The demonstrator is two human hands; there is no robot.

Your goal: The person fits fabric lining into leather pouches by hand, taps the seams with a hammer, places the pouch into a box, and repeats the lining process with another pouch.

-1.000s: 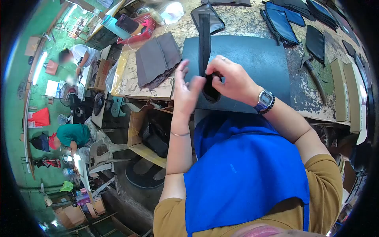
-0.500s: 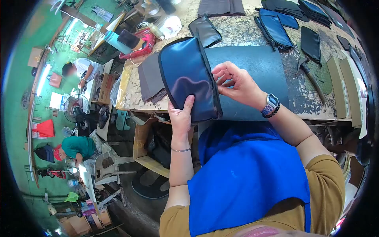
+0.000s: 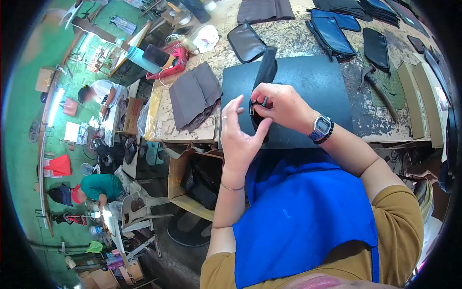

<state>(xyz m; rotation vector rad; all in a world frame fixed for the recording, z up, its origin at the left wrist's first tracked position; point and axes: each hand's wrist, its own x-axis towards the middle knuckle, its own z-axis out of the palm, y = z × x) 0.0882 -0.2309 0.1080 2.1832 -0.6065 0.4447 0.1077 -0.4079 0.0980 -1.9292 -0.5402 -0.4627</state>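
Note:
A black zipper pouch (image 3: 264, 72) stands nearly edge-on to me above the dark work mat (image 3: 308, 72). Its zipper edge faces my side, and a small metal zipper pull shows by my right fingertips. My right hand (image 3: 286, 107) is closed, pinching the pouch at that zipper edge; whether the fingers grip the pull itself is hidden. Around the pouch's near lower end is my left hand (image 3: 240, 137), its thumb and fingers spread apart. The left thumb lies close to the pouch's lower end; whether it touches is unclear.
Brown fabric pieces (image 3: 195, 94) lie left of the mat, a grey pouch (image 3: 246, 42) behind it. Blue pouches (image 3: 332, 32), a hammer (image 3: 380, 94) and long cardboard boxes (image 3: 418, 98) are to the right. Below the table's left edge stands an open carton (image 3: 178, 178). Two people sit farther left.
The pouch has turned from its broad blue face to edge-on and moved right. My left hand has loosened from its face and spread; my right fingers have closed at the zipper edge.

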